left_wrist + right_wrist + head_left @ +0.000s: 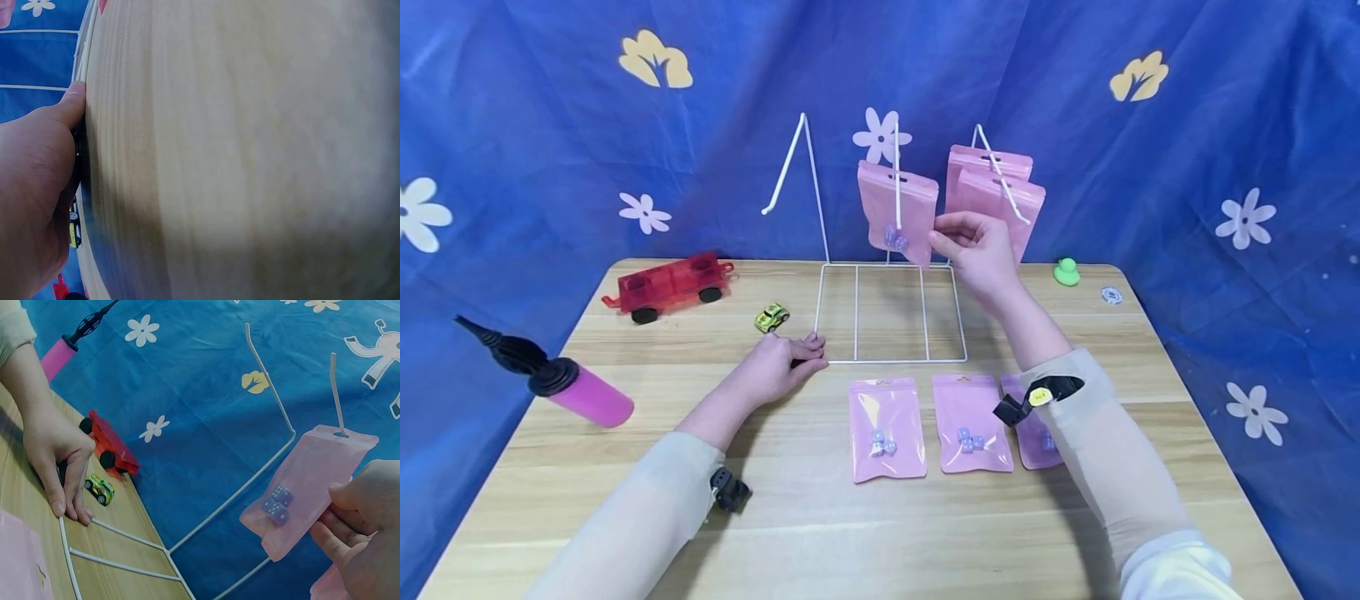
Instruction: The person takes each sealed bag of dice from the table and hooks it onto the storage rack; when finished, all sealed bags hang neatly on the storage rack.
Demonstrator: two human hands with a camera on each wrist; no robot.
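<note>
A white wire display rack (891, 361) stands on the table with three arms rising at its back. My left hand (782, 364) pinches the front left corner of its base; the thumb (75, 94) lies along the wire. On the middle arm hangs a pink zip bag (895, 204), with purple dice (276, 505) showing through it. My right hand (981, 254) pinches that bag by its right edge, thumb in front. Two more pink bags (1000, 187) hang on the right arm, partly behind my right hand. The left arm (784, 171) of the rack carries no bag.
Several pink bags of dice (887, 429) lie in front of the rack, one partly under my right forearm. A red toy wagon (670, 285), a yellow toy car (771, 317) and a pink pump (591, 396) stand left. A green duck (1066, 272) and a chip (1112, 295) lie right.
</note>
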